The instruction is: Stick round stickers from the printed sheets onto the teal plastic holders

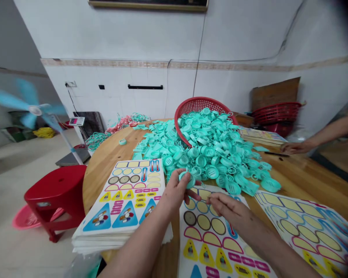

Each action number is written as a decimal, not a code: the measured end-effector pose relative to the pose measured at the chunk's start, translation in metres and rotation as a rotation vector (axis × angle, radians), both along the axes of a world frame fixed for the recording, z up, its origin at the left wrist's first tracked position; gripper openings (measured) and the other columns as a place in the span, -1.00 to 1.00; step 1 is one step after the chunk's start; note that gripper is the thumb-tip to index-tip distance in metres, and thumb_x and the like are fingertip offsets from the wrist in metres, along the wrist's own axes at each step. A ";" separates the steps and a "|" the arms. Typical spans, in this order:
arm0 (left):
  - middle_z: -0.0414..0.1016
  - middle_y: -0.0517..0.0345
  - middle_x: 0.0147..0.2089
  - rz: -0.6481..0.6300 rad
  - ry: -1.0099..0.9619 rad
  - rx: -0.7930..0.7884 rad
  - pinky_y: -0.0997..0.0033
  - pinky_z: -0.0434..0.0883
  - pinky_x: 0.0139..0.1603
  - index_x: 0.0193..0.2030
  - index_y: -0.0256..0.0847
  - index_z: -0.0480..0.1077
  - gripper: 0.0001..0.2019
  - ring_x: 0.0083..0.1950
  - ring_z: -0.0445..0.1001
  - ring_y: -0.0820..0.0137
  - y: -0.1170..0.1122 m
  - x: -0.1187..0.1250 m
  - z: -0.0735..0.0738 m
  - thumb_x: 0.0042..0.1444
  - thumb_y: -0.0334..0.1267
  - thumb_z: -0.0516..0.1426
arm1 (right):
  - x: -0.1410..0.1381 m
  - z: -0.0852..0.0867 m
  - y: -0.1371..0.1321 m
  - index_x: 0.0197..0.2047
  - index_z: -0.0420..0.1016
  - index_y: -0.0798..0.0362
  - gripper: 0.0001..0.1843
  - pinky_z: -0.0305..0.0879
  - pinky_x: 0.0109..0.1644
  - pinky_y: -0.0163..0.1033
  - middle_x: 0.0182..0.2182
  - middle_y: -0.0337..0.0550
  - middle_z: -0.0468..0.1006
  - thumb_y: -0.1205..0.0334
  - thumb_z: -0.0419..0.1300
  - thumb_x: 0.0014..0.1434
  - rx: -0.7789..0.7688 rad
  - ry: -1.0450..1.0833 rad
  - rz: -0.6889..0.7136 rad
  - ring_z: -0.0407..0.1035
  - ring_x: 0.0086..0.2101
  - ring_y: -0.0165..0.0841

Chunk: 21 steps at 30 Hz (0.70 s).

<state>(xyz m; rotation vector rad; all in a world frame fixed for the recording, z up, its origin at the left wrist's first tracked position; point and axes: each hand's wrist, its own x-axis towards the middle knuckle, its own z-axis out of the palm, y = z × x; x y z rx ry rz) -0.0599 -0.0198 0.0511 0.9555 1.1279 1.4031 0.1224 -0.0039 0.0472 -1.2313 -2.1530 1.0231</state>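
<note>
Turquoise plastic disc point(187, 179) sits in the curled fingers of the left hand point(175, 189), gripped at its edge and raised just above a printed sticker sheet point(208, 241). The right hand point(226, 208) is close beside it, palm down, with its fingers drawn loosely together and its fingertips point(210, 200) just short of the disc; whether they pinch something tiny I cannot tell. So the work in hand at this moment is on this one disc, held up off the table. Under and around the hands, the sheet carries rows of ovals, arches and triangles, with a thick stack of similar sheets point(124, 197) at about 10 o'clock and another sheet point(304, 235) at 3 o'clock (no word on any of them is sharp enough to read, and no brand shows). A heap of turquoise plastic parts point(208, 150) spills across the round wooden table point(110, 166) at 12 o'clock from a tipped red basket point(197, 105). At 2 o'clock, a co-worker's hand point(295, 147) rests near a black pen point(277, 154). A blurred, spinning fan point(29, 104) stands at 10 o'clock, and a red stool point(55, 193) stands at 9 o'clock, off the table's edge.
</note>
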 end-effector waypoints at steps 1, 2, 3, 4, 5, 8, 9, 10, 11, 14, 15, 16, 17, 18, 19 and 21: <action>0.54 0.06 -0.29 0.017 -0.020 0.015 0.60 0.11 -0.66 0.02 -0.19 0.19 -0.56 -0.57 0.47 0.48 0.000 -0.002 0.000 0.09 0.02 0.08 | -0.002 -0.002 -0.002 -0.22 0.44 -0.06 -0.69 0.29 -0.27 -0.29 -0.35 -0.23 0.50 -0.02 -0.04 0.25 -0.034 -0.004 0.041 0.38 -0.31 -0.33; 0.54 0.07 -0.30 0.033 -0.040 0.028 0.61 0.10 -0.65 0.03 -0.18 0.21 -0.56 -0.57 0.47 0.50 0.000 -0.004 0.001 0.08 0.00 0.10 | -0.005 -0.003 -0.004 -0.23 0.44 -0.06 -0.73 0.29 -0.20 -0.26 -0.31 -0.22 0.51 0.02 -0.02 0.25 -0.043 -0.011 0.077 0.38 -0.26 -0.32; 0.55 0.07 -0.29 0.042 -0.062 0.035 0.61 0.12 -0.62 0.02 -0.18 0.23 -0.57 -0.54 0.48 0.50 0.001 -0.005 0.000 0.07 -0.03 0.12 | -0.008 -0.005 -0.005 -0.25 0.45 -0.05 -0.74 0.28 -0.15 -0.24 -0.28 -0.21 0.51 0.07 -0.01 0.24 -0.020 -0.023 0.107 0.38 -0.23 -0.31; 0.55 0.06 -0.27 0.042 -0.083 0.038 0.61 0.15 -0.59 -0.01 -0.19 0.24 -0.60 -0.50 0.51 0.48 0.000 -0.006 0.000 0.06 -0.05 0.13 | -0.010 -0.006 -0.005 -0.27 0.46 -0.03 -0.74 0.27 -0.12 -0.23 -0.28 -0.20 0.50 0.10 -0.02 0.25 0.014 -0.043 0.137 0.38 -0.22 -0.31; 0.55 0.04 -0.23 0.034 -0.103 0.036 0.59 0.20 -0.55 -0.05 -0.19 0.25 -0.63 -0.45 0.53 0.45 0.000 -0.007 -0.001 0.06 -0.06 0.13 | -0.013 -0.008 -0.004 -0.28 0.46 -0.02 -0.73 0.27 -0.12 -0.22 -0.28 -0.18 0.50 0.14 -0.04 0.25 0.058 -0.069 0.165 0.38 -0.21 -0.31; 0.53 -0.01 -0.12 -0.002 -0.154 0.034 0.54 0.28 -0.48 -0.13 -0.19 0.21 -0.70 -0.35 0.56 0.38 -0.001 -0.008 -0.004 0.07 -0.10 0.13 | -0.019 -0.014 0.000 -0.29 0.44 0.01 -0.76 0.24 -0.18 -0.21 -0.31 -0.16 0.51 0.26 -0.05 0.24 0.193 -0.170 0.204 0.38 -0.25 -0.30; 0.52 -0.01 -0.11 -0.007 -0.163 0.036 0.54 0.27 -0.48 -0.15 -0.19 0.20 -0.71 -0.35 0.56 0.38 -0.001 -0.008 -0.004 0.07 -0.11 0.13 | -0.021 -0.017 0.002 -0.28 0.42 0.01 -0.80 0.22 -0.22 -0.21 -0.31 -0.16 0.52 0.29 -0.03 0.22 0.225 -0.209 0.190 0.38 -0.27 -0.30; 0.52 -0.01 -0.11 -0.007 -0.167 0.037 0.55 0.26 -0.48 -0.16 -0.19 0.20 -0.72 -0.36 0.55 0.41 -0.001 -0.007 -0.005 0.07 -0.11 0.13 | -0.022 -0.019 0.003 -0.28 0.40 0.01 -0.82 0.20 -0.24 -0.21 -0.32 -0.17 0.53 0.31 -0.02 0.20 0.251 -0.250 0.173 0.39 -0.29 -0.29; 0.51 0.01 -0.11 -0.003 -0.168 0.037 0.56 0.24 -0.49 -0.16 -0.19 0.20 -0.72 -0.37 0.54 0.43 -0.001 -0.007 -0.006 0.07 -0.10 0.13 | -0.023 -0.022 0.005 -0.29 0.38 0.01 -0.84 0.18 -0.26 -0.21 -0.33 -0.18 0.53 0.32 -0.01 0.19 0.274 -0.292 0.160 0.39 -0.30 -0.28; 0.50 0.07 -0.16 0.030 -0.160 0.023 0.58 0.21 -0.51 -0.14 -0.16 0.24 -0.68 -0.40 0.49 0.49 0.001 -0.006 -0.008 0.11 0.03 0.05 | -0.024 -0.030 0.008 -0.33 0.36 0.01 -0.86 0.13 -0.23 -0.16 -0.34 -0.19 0.53 0.31 0.00 0.18 0.346 -0.387 0.147 0.40 -0.28 -0.23; 0.49 0.08 -0.17 0.040 -0.155 0.011 0.57 0.22 -0.50 -0.14 -0.15 0.26 -0.65 -0.40 0.48 0.50 0.002 -0.005 -0.010 0.12 0.07 0.02 | -0.024 -0.032 0.008 -0.34 0.36 0.01 -0.86 0.13 -0.22 -0.15 -0.35 -0.19 0.53 0.30 0.00 0.18 0.364 -0.400 0.148 0.41 -0.27 -0.23; 0.48 0.10 -0.18 0.048 -0.149 -0.009 0.57 0.24 -0.49 -0.14 -0.14 0.27 -0.64 -0.40 0.48 0.49 0.002 -0.005 -0.012 0.12 0.10 0.01 | -0.023 -0.035 0.008 -0.35 0.36 0.01 -0.87 0.13 -0.21 -0.14 -0.35 -0.19 0.53 0.30 0.01 0.17 0.372 -0.402 0.146 0.41 -0.28 -0.23; 0.48 0.11 -0.20 0.052 -0.139 -0.038 0.55 0.26 -0.49 -0.17 -0.14 0.29 -0.63 -0.41 0.47 0.49 0.002 -0.004 -0.014 0.11 0.11 0.01 | -0.023 -0.037 0.008 -0.35 0.36 0.01 -0.88 0.13 -0.22 -0.15 -0.36 -0.19 0.53 0.30 0.01 0.17 0.368 -0.391 0.145 0.41 -0.29 -0.23; 0.47 0.12 -0.23 0.050 -0.125 -0.073 0.53 0.28 -0.48 -0.21 -0.14 0.30 -0.64 -0.42 0.47 0.48 0.003 -0.003 -0.016 0.09 0.11 0.04 | -0.022 -0.039 0.008 -0.35 0.35 0.01 -0.88 0.14 -0.24 -0.17 -0.37 -0.19 0.53 0.30 0.01 0.16 0.354 -0.368 0.148 0.41 -0.31 -0.25; 0.47 0.12 -0.26 0.045 -0.109 -0.109 0.51 0.30 -0.48 -0.26 -0.15 0.32 -0.66 -0.43 0.46 0.47 0.002 -0.002 -0.018 0.06 0.10 0.07 | -0.022 -0.040 0.008 -0.36 0.35 0.01 -0.88 0.15 -0.26 -0.19 -0.38 -0.20 0.53 0.31 0.01 0.16 0.334 -0.337 0.154 0.42 -0.32 -0.26; 0.45 0.14 -0.32 0.032 -0.078 -0.169 0.46 0.35 -0.47 -0.35 -0.14 0.32 -0.70 -0.46 0.45 0.45 0.002 0.001 -0.021 0.02 0.07 0.13 | -0.021 -0.041 0.007 -0.37 0.33 0.01 -0.88 0.17 -0.29 -0.24 -0.39 -0.20 0.53 0.32 0.01 0.16 0.293 -0.281 0.166 0.42 -0.33 -0.29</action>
